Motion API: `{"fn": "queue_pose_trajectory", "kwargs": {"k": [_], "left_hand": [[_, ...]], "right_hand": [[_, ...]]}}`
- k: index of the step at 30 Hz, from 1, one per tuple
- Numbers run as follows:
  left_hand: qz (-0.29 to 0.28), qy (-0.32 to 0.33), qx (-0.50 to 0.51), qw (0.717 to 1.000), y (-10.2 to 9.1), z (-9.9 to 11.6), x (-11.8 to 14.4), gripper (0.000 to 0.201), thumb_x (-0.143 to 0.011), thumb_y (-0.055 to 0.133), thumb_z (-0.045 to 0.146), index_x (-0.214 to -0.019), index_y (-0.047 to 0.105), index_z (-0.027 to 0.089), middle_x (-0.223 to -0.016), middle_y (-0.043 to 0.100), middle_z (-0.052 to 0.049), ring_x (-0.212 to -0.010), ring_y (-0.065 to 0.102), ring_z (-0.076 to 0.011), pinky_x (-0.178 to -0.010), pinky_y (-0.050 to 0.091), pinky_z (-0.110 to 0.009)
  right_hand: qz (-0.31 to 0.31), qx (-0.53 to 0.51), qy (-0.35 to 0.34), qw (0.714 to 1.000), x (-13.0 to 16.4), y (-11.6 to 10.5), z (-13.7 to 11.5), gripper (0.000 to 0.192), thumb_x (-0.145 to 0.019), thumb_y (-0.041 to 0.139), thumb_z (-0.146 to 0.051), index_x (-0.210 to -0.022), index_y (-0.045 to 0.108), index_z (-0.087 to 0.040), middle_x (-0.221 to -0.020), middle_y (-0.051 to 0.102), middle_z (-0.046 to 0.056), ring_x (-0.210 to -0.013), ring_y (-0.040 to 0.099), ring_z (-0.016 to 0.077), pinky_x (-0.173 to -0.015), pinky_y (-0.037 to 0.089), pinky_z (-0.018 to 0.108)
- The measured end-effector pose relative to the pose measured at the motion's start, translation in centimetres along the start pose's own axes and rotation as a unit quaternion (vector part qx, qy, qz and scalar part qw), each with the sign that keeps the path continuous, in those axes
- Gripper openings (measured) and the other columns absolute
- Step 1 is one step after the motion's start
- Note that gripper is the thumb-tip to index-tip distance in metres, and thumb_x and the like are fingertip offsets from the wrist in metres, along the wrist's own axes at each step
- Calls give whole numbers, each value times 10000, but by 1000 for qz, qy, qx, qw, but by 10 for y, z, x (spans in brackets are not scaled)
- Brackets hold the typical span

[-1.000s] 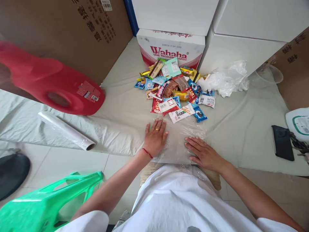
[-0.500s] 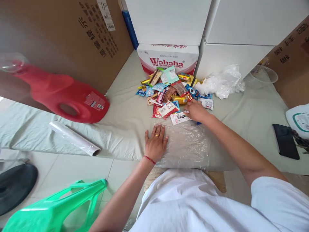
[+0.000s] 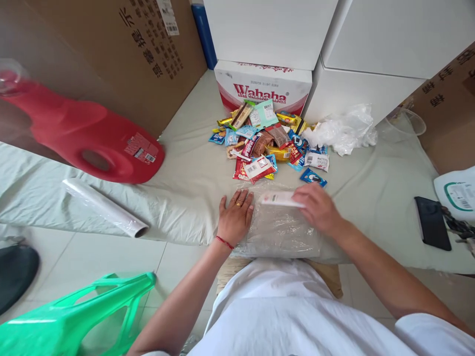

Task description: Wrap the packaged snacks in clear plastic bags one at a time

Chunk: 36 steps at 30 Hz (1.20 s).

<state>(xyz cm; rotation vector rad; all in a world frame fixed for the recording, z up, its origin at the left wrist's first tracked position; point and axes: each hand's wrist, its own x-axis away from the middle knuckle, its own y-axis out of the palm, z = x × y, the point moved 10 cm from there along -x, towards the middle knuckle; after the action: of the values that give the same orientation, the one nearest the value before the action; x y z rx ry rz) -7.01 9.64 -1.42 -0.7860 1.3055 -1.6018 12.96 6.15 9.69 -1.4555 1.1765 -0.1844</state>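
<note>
Free room and obstacles on the cloth-covered worktop point(image 3: 193, 178). Open cloth is seen left of the clear plastic sheet point(image 3: 282, 230), up to the film roll point(image 3: 106, 207) and the red jug point(image 3: 85, 138) lying on its side. Forward passage is blocked by the snack pile point(image 3: 267, 141), backed by the Wahaha carton point(image 3: 261, 89) and white boxes point(image 3: 356, 84). A crumpled plastic bag point(image 3: 345, 128) is set just right of the pile. Bare cloth extends rightward as far as the black phone point(image 3: 432, 222). The near sheet is occupied by the left hand point(image 3: 234, 220) and the right hand point(image 3: 319, 207), which carries a white packet point(image 3: 278, 199).
</note>
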Motion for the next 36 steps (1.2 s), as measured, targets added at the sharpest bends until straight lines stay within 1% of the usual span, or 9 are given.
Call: {"fn": "queue_pose_trajectory", "kwargs": {"k": [3,5,9,15,21,25,28,30,36], "left_hand": [[2,2,1,1000,1,0,0,517,-1085,246,359,-1535,482,259,-1624,438,-73,-1526,379,-257,-1250,199,-609],[5,4,3,1000,0,1,0,517,-1086,250,359,-1538,477,255,-1626,434,-76,-1527,378,-259,-1251,197,-611],[17,5,6,1000,-2,2,1,514,-1081,271,342,-1550,462,257,-1624,436,-84,-1529,376,-269,-1252,192,-624],[21,14,12,1000,-3,-2,2,510,-1071,304,328,-1556,453,285,-1616,450,-81,-1519,394,-272,-1259,173,-627],[23,8,11,1000,-3,-5,3,518,-1077,291,349,-1569,431,270,-1633,417,-84,-1529,375,-269,-1262,116,-650],[19,9,5,1000,-3,-4,2,522,-1076,288,360,-1570,433,271,-1634,413,-88,-1534,366,-269,-1265,119,-642],[12,6,3,1000,-3,-4,2,525,-1074,290,374,-1570,433,277,-1635,412,-81,-1534,368,-271,-1263,143,-638],[12,2,6,1000,-4,-5,2,525,-1073,295,377,-1569,434,280,-1636,411,-76,-1533,369,-271,-1264,149,-636],[14,0,18,1000,-3,-5,2,522,-1071,304,377,-1567,438,282,-1636,415,-72,-1537,362,-271,-1266,142,-641]], "right_hand": [[-132,-2,-60,989,29,59,-32,318,-1017,559,-290,-1313,649,-214,-1306,666,145,-1261,559,281,-1080,453,521],[-208,-5,-54,977,45,83,-36,529,-985,607,-483,-1442,574,-217,-1494,555,165,-1424,435,331,-1193,301,636],[-258,-3,-33,965,56,93,-28,533,-1016,569,-447,-1525,497,-309,-1627,433,88,-1535,299,319,-1248,108,681],[-282,-22,-21,959,47,94,-10,449,-999,521,-144,-1417,617,-275,-1563,514,105,-1451,445,283,-1217,270,635],[-216,-5,8,976,-29,72,7,345,-1015,511,-211,-1316,679,-215,-1356,672,124,-1328,538,275,-1119,437,504],[-189,118,-4,975,-100,95,34,548,-975,468,-75,-1500,523,-221,-1563,515,109,-1516,316,310,-1235,189,627],[-244,136,-25,960,-124,119,54,504,-961,499,-81,-1439,587,-215,-1463,610,118,-1477,372,317,-1231,136,660],[-239,127,-38,962,-125,109,60,461,-968,526,-127,-1414,610,-214,-1375,661,126,-1448,403,319,-1232,138,653],[-125,11,28,992,-74,20,46,630,-948,637,-514,-1503,522,-238,-1328,604,166,-1373,437,371,-1130,381,593]]}}
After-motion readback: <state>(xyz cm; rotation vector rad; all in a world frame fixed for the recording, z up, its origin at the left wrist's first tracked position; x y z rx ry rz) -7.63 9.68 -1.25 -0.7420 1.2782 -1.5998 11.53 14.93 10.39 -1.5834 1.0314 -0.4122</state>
